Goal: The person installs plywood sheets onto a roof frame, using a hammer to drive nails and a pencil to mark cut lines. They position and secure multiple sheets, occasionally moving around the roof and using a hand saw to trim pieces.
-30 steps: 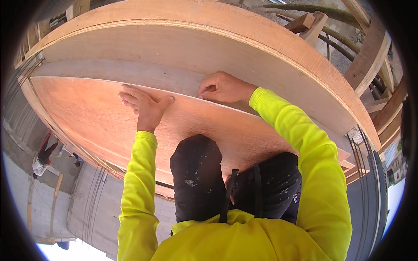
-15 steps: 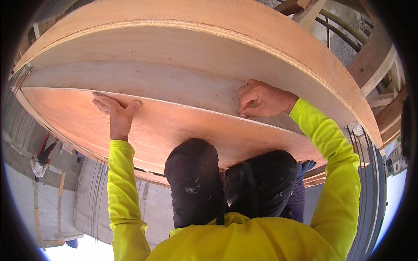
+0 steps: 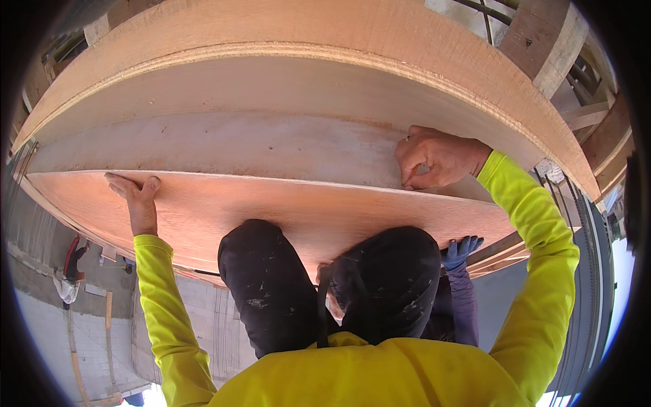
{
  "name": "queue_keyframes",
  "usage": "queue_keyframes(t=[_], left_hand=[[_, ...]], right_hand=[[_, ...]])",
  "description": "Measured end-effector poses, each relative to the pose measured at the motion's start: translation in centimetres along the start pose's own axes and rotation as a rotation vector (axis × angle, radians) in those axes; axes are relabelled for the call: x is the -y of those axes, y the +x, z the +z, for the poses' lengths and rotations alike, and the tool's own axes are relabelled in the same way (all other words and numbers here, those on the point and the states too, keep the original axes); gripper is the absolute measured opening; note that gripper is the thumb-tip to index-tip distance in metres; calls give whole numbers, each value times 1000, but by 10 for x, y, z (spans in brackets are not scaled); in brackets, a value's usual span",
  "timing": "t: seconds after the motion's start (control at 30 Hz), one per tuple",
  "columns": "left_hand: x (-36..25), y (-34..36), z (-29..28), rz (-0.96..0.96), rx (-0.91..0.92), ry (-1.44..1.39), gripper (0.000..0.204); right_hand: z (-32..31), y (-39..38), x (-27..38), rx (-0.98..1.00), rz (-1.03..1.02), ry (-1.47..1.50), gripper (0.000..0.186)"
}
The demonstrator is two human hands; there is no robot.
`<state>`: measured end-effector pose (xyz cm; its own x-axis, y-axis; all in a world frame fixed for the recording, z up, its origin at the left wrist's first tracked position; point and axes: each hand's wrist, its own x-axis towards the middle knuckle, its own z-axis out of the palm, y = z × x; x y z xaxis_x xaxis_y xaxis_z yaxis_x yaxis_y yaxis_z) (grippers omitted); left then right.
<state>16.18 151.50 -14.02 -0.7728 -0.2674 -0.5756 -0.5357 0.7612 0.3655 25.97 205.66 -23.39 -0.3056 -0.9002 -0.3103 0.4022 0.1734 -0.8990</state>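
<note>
My left hand (image 3: 135,200) rests with fingers apart on the top edge of a pinkish plywood sheet (image 3: 190,203), toward its left end. My right hand (image 3: 437,159) is closed in a pinch just above that edge at right, against a greyish inner board (image 3: 271,146); whatever its fingertips hold, if anything, is hidden. Beyond it stands a curved plywood panel (image 3: 312,27) with a layered edge. My knees in dark trousers (image 3: 264,285) are bent against the pinkish sheet.
A co-worker's blue-gloved hand (image 3: 461,254) touches the sheet's lower right edge. Timber framing (image 3: 556,47) and dark poles are at upper right, steel rods (image 3: 569,203) at right. Far below on the left, a person (image 3: 71,271) is on a concrete floor (image 3: 102,298).
My left hand has slid left along the sheet's edge, and my right hand has moved right along it, still pinched. The view has shifted, and the co-worker's glove shows more.
</note>
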Motion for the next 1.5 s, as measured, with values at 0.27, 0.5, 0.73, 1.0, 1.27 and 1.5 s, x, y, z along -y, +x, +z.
queue_keyframes(t=[0.27,0.5,0.73,1.0,1.27,1.5], left_hand=[[4,1,-4,9,-24,135,108],[-56,-25,11,202,-119,437,80],[-237,-129,164,777,604,-71,44],[-313,-252,293,1038,996,-254,31],[-340,-224,360,828,1065,-43,22],[-365,-238,493,754,1304,293,21]], right_hand=[[1,-12,-3,-34,-48,-20,10],[27,-90,0,-424,126,-193,8],[119,-125,71,-1357,-160,300,17],[170,-79,89,-2147,-397,667,21],[214,-207,-17,-2837,307,366,40],[245,-223,-101,-2950,717,305,40]])
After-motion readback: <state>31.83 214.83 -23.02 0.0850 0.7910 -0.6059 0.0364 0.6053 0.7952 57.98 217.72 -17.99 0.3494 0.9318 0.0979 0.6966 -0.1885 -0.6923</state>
